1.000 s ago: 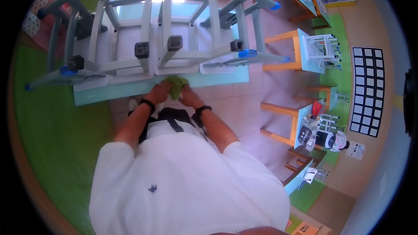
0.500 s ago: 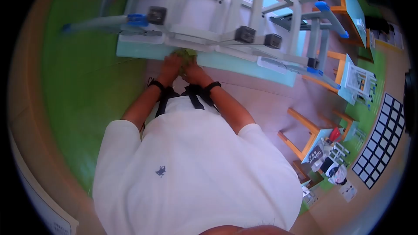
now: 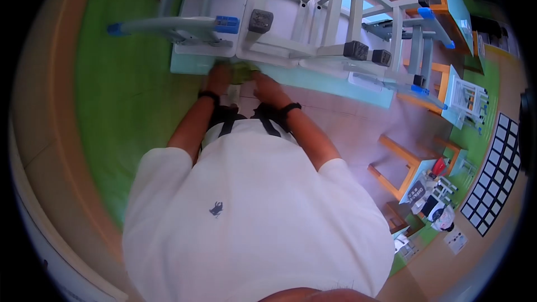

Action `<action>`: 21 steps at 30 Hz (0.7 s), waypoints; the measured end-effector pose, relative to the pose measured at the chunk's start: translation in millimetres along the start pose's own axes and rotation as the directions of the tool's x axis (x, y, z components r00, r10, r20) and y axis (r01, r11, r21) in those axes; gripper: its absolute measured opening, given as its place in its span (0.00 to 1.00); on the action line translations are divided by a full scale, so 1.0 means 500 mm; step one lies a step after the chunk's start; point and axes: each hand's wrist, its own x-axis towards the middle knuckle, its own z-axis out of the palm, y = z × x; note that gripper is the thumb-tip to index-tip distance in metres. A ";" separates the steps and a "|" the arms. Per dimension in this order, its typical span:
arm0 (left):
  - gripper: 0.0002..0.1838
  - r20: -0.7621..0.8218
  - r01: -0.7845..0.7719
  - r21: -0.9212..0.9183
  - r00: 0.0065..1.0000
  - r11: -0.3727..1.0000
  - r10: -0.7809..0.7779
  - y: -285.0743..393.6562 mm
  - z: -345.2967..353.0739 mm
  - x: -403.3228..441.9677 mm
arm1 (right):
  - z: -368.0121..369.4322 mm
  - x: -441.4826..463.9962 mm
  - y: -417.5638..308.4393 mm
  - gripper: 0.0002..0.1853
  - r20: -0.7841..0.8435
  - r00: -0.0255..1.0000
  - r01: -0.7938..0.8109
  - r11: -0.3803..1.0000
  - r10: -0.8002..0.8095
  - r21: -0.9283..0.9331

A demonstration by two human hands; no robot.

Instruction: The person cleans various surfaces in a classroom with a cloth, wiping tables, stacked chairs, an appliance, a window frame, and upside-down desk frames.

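A green cloth (image 3: 241, 71) lies bunched at the near edge of a light-blue table (image 3: 313, 83). My left hand (image 3: 219, 78) is closed at the cloth's left side, its fingers partly blurred. On the other side my right hand (image 3: 268, 88) pinches the cloth's right edge. Upturned stools with grey legs, such as one with a white seat (image 3: 268, 47), stand on the tabletop just beyond both hands.
Stool legs with dark and blue caps (image 3: 227, 24) jut toward me over the table edge. More tables (image 3: 456, 92) with stools stand at the right. A person (image 3: 443, 218) is at the lower right. Green wall (image 3: 112, 106) lies left.
The view has turned and shifted, so the table and stools now sit higher and further right. Both hands have moved toward the table's left end, and the cloth is stretched more between them.
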 end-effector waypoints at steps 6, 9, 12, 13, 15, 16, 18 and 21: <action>0.18 0.368 0.015 -0.648 0.882 0.762 0.296 0.208 -0.051 0.065 | -0.022 -0.072 0.046 0.26 -0.156 0.963 -0.189 0.965 0.219 0.184; 0.18 0.466 0.149 -0.768 0.797 0.622 0.385 0.235 -0.105 0.062 | -0.090 -0.100 -0.048 0.22 -0.356 0.895 -0.131 0.921 0.269 0.367; 0.15 0.394 0.159 -0.865 0.803 0.476 0.447 0.235 -0.193 0.042 | -0.132 -0.112 -0.108 0.20 -0.591 0.773 -0.043 0.947 0.233 0.317; 0.13 0.361 0.143 -0.882 0.817 0.449 0.449 0.236 -0.234 0.032 | -0.141 -0.113 -0.118 0.20 -0.622 0.752 -0.073 0.966 0.217 0.249; 0.14 0.296 0.092 -0.888 0.864 0.451 0.407 0.245 -0.291 0.014 | -0.183 -0.103 -0.166 0.20 -0.719 0.694 0.057 0.991 0.049 0.123; 0.14 0.225 0.040 -0.892 0.903 0.449 0.366 0.245 -0.309 0.006 | -0.200 -0.098 -0.189 0.20 -0.785 0.608 0.169 0.985 -0.121 -0.021; 0.13 0.085 -0.098 -0.820 0.954 0.564 0.288 0.240 -0.330 -0.003 | -0.228 -0.090 -0.212 0.24 -0.821 0.541 0.179 0.979 -0.180 -0.097; 0.16 -0.178 -0.245 -0.680 0.970 0.692 0.168 0.221 -0.327 -0.009 | -0.265 -0.094 -0.212 0.30 -0.891 0.451 -0.080 0.992 -0.048 -0.094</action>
